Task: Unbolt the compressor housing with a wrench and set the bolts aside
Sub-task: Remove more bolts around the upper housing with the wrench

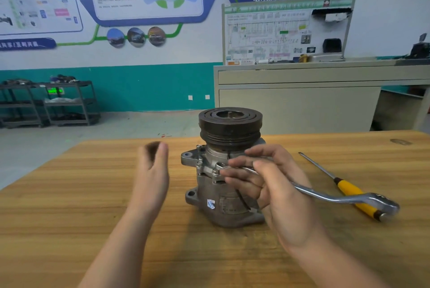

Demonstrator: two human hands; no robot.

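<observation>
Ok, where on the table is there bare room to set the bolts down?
Bare wood lies left of the compressor, around the left hand, and along the near edge of the table. The right side is crowded: right hand, wrench, screwdriver.

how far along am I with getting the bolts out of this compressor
Early on. No loose bolts lie on the table. Your right hand holds the wrench at a bolt on the compressor; your left hand is off it. Other bolts remain seated.

Grey compressor [223, 185] upright; wrench [325, 197] apparently on a bolt [216, 172].
</observation>
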